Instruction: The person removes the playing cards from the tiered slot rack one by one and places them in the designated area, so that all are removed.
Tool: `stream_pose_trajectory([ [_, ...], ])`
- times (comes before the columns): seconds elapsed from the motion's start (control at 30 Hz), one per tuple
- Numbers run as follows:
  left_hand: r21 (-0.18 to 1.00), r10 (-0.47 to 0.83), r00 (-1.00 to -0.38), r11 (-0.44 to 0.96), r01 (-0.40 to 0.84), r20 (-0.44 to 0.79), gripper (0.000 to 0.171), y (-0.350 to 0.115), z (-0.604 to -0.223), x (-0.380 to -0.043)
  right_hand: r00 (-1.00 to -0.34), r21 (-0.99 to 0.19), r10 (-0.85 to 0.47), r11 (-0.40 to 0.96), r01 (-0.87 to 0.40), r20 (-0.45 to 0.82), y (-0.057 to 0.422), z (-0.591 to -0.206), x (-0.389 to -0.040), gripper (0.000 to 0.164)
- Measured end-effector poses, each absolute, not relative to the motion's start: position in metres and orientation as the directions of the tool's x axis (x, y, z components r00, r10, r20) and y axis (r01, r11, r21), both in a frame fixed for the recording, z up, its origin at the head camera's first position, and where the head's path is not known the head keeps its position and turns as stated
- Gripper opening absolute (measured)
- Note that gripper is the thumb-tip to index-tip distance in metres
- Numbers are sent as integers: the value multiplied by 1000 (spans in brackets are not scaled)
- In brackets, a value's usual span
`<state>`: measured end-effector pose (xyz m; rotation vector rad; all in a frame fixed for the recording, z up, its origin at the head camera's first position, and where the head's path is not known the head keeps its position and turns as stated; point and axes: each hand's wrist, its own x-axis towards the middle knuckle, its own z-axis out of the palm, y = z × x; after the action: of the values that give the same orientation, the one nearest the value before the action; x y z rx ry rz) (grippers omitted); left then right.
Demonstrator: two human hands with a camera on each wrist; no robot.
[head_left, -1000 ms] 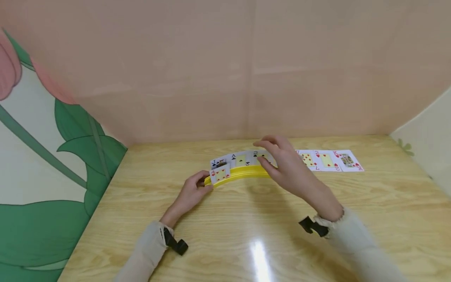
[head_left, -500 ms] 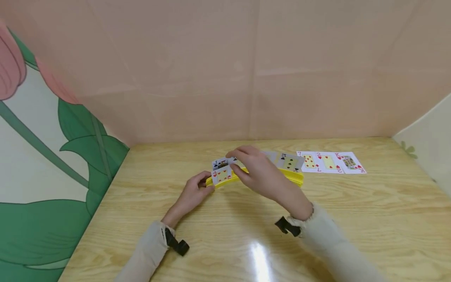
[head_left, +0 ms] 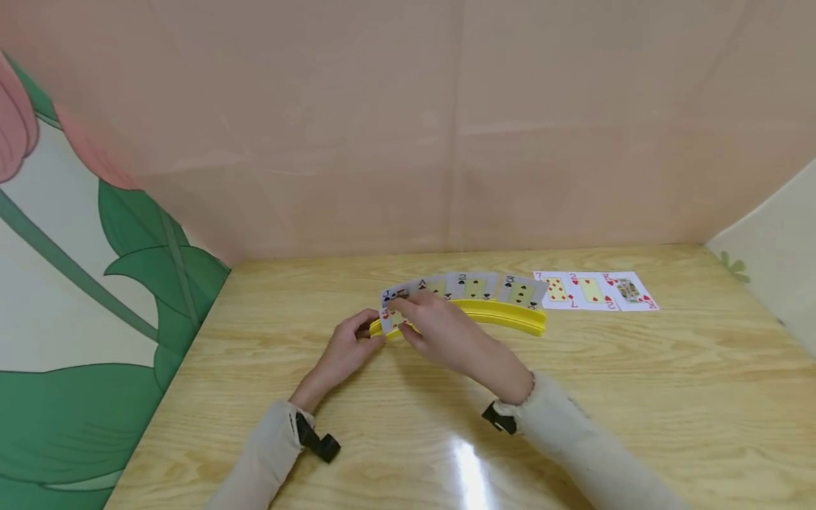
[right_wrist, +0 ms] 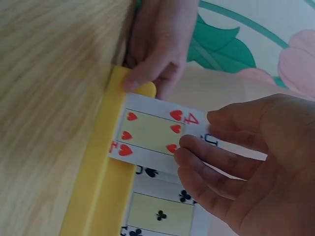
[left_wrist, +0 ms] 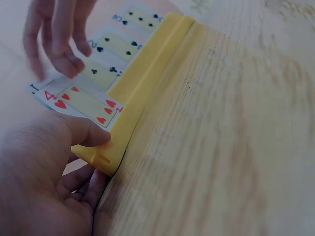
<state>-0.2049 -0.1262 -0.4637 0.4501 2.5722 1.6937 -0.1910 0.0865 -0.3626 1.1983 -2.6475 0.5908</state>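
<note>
Tabletop corner of an indoor space. We see a wood-grain worktop [head_left: 395, 439] with a bright streak of light [head_left: 470, 471] reflected in its surface. A creased, pinkish backdrop [head_left: 331, 142] closes the far side; at the left, a flowered panel [head_left: 64, 283] bears large pink blooms [head_left: 15, 127] and green leaves [head_left: 137, 219], while a pale panel [head_left: 774, 248] at the right carries a small leaf motif [head_left: 736, 265]. Playing cards [head_left: 593, 290] and a yellow card holder [head_left: 500, 313] give it a games-corner look. Whether it is a home, a playroom or a booth, we cannot tell.
</note>
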Motion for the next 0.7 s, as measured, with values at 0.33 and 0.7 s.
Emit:
stream_pose_trajectory([
  [0.33,902,269,-954,365,230,134,31,-121,-440,-193,-636,-241,-690,590,-771,346,83,-379,-193,43],
  [0.7,911,245,-963,363,195,109,30,-117,-425,-185,-665,-175,-648,655,-735,370,82,-381,-195,11],
])
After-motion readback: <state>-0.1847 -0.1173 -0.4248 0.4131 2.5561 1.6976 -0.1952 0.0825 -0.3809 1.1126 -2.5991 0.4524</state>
